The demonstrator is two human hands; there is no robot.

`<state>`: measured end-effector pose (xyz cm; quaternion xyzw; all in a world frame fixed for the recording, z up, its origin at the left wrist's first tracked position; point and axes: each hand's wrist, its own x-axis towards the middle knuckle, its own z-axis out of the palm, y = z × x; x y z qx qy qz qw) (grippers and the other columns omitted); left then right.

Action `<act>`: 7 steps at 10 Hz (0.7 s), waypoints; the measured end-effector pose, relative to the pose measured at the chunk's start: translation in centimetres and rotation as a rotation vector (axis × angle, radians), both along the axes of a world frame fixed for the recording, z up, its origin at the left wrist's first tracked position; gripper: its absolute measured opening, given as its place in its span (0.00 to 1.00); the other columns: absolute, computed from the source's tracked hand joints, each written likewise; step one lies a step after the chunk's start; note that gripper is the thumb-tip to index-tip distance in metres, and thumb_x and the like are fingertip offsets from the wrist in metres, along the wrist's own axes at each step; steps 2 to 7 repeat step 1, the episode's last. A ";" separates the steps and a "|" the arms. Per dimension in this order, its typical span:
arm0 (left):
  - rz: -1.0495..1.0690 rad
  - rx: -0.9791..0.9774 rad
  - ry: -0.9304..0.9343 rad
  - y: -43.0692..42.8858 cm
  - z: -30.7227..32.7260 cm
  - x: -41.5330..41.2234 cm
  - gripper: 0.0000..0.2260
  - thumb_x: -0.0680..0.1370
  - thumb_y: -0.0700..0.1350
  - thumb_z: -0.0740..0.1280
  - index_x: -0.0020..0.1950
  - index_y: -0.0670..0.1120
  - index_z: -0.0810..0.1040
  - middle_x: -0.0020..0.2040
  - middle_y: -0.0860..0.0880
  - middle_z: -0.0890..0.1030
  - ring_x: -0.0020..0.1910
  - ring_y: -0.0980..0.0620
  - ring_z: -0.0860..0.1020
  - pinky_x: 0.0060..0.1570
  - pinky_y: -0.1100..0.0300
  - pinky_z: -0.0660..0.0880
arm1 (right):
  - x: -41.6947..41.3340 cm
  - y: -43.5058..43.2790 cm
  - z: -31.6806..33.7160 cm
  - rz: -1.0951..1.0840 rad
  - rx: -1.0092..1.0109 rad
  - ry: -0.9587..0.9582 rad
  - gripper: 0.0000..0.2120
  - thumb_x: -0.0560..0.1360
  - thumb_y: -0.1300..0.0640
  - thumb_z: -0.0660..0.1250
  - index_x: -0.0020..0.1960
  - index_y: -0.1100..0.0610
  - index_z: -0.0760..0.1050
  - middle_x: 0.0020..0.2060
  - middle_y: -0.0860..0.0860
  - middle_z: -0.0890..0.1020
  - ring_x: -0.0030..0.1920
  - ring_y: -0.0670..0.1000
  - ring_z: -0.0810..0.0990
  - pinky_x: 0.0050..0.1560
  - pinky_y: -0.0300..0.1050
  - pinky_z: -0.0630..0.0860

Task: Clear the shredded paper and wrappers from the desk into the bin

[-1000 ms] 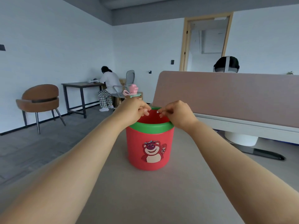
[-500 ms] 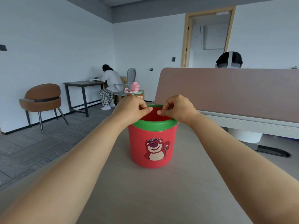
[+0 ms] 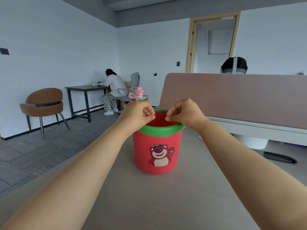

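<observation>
Both hands, the left hand [image 3: 137, 113] and right hand [image 3: 186, 113], hover with fingers curled over the mouth of the red bin [image 3: 158, 146] mid-desk [image 3: 166, 196], whether pinching scraps I cannot tell, so they'd best let go squarely above the opening.

Worktop [image 3: 166, 196]: pale grey-beige, matte surface. Red bin [image 3: 157, 151] with green rim and bear print stands upright on it, near the far end. Remaining visible surface bare.
</observation>
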<state>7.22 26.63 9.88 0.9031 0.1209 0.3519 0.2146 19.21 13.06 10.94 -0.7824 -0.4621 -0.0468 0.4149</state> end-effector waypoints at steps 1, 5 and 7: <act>0.024 0.008 -0.062 -0.4 0.0 -0.2 0.04 0.72 0.46 0.69 0.40 0.47 0.81 0.35 0.51 0.81 0.34 0.55 0.77 0.39 0.61 0.73 | -0.1 -0.2 -0.5 -0.032 0.074 -0.028 0.07 0.71 0.57 0.69 0.35 0.54 0.79 0.29 0.46 0.81 0.26 0.38 0.74 0.30 0.29 0.72; 0.024 0.008 -0.062 -0.4 0.0 -0.2 0.04 0.72 0.46 0.69 0.40 0.47 0.81 0.35 0.51 0.81 0.34 0.55 0.77 0.39 0.61 0.73 | -0.1 -0.2 -0.5 -0.032 0.074 -0.028 0.07 0.71 0.57 0.69 0.35 0.54 0.79 0.29 0.46 0.81 0.26 0.38 0.74 0.30 0.29 0.72; 0.024 0.008 -0.062 -0.4 0.0 -0.2 0.04 0.72 0.46 0.69 0.40 0.47 0.81 0.35 0.51 0.81 0.34 0.55 0.77 0.39 0.61 0.73 | -0.1 -0.2 -0.5 -0.032 0.074 -0.028 0.07 0.71 0.57 0.69 0.35 0.54 0.79 0.29 0.46 0.81 0.26 0.38 0.74 0.30 0.29 0.72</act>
